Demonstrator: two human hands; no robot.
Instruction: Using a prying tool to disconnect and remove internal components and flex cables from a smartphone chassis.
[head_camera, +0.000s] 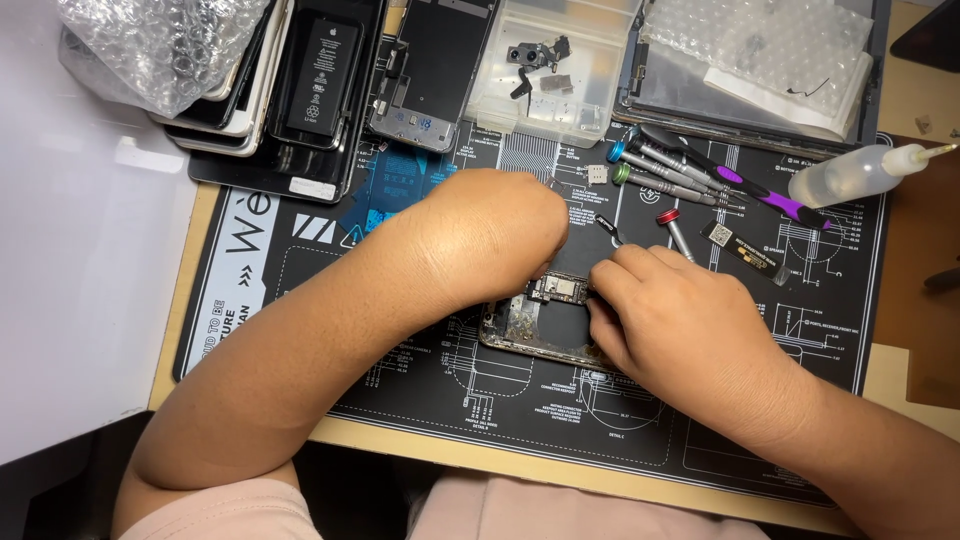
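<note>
Crowded bench (600, 470) here: along the back edge of the black work mat (420, 390) I've got a stack of phone bodies (300, 100) with a loose battery on top, a wad of bubble wrap (165, 45), a clear parts tray (555, 65) and a tablet under more wrap; to the right lie several screwdrivers (665, 165), a purple-handled tool (745, 185) and a small squeeze bottle (860, 172). My left forearm crosses right over the work and hides most of it, and my left hand (510, 225) is bent away so I cannot tell whether it grips anything. The opened phone (535, 325) sits mid-mat between my hands, its long axis seemingly running left to right, insides up: bare circuit board, grimy, scuffed metal frame. My right hand (665, 310) is curled over its right end, fingertips pinched at the board; whatever they hold is hidden
</note>
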